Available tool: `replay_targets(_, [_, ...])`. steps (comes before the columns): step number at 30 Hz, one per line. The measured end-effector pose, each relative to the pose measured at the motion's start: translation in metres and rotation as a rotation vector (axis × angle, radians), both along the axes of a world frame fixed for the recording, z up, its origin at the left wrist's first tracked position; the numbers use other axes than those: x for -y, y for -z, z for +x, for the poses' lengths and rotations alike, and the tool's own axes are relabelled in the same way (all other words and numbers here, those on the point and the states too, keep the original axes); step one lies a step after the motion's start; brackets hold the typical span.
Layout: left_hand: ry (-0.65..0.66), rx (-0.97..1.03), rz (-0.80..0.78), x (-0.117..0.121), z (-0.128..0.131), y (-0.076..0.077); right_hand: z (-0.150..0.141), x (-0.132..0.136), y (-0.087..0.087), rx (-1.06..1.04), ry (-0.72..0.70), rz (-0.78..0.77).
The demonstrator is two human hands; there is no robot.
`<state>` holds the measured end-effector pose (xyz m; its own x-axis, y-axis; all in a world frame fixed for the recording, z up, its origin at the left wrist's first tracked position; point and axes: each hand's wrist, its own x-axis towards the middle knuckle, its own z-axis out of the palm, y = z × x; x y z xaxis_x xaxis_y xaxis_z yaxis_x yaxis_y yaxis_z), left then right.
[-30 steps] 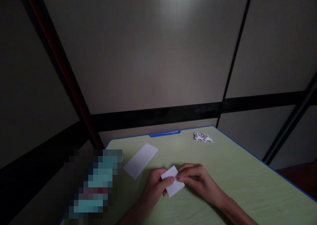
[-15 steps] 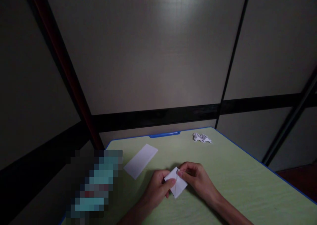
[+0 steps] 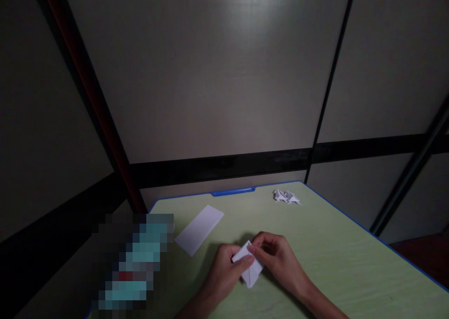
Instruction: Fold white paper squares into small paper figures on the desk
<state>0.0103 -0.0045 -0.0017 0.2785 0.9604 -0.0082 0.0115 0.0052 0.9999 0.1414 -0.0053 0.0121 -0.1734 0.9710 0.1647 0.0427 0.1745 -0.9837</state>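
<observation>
A small white folded paper [image 3: 251, 271] lies on the green table [image 3: 333, 263] between my hands. My left hand [image 3: 224, 273] pinches its left edge with thumb and fingers closed. My right hand [image 3: 277, 256] pinches the top of the same paper, its fingers curled over the upper fold. The paper's lower point sticks out below my fingers, with a crease down its middle.
A flat white paper strip [image 3: 199, 228] lies to the left of my hands. Two small folded white paper figures [image 3: 286, 196] sit near the table's far right corner. The table has a blue rim with a blue handle [image 3: 233, 191] at the far edge. A pixelated blurred patch [image 3: 135, 263] covers the table's left side.
Both hands have drawn closer together and slightly toward me. The paper has been folded narrower, from a flat rectangle into a pointed shape.
</observation>
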Motion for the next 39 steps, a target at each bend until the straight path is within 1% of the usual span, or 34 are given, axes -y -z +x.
replay_targets(6, [-0.004,0.003,0.007,-0.002,0.001,0.004,0.006,-0.002,0.002,0.008,-0.094,0.004])
replay_targets(9, [0.015,0.014,0.006,-0.001,0.001,0.003,0.005,-0.002,0.004,-0.005,-0.064,-0.028])
replay_targets(13, [0.004,0.01,0.006,0.0,0.002,0.001,0.002,-0.002,0.005,-0.049,-0.007,-0.07])
replay_targets(20, [-0.028,0.014,-0.034,0.0,0.001,0.001,-0.001,-0.002,0.006,-0.1,-0.002,-0.097])
replay_targets(23, [-0.048,0.012,-0.035,0.001,0.0,0.0,-0.002,-0.001,0.007,-0.098,-0.022,-0.072])
replay_targets(27, [-0.052,0.012,-0.019,0.003,0.0,-0.005,-0.004,0.003,0.006,-0.018,-0.051,0.027])
replay_targets(31, [-0.049,0.016,-0.028,0.004,0.001,-0.009,-0.004,0.009,0.004,0.17,-0.099,0.092])
replay_targets(34, [-0.071,0.016,-0.043,0.005,0.001,-0.007,-0.003,0.012,0.001,0.266,-0.096,0.138])
replay_targets(39, [-0.086,0.013,-0.067,0.004,0.0,-0.002,-0.004,0.012,0.003,0.305,-0.088,0.153])
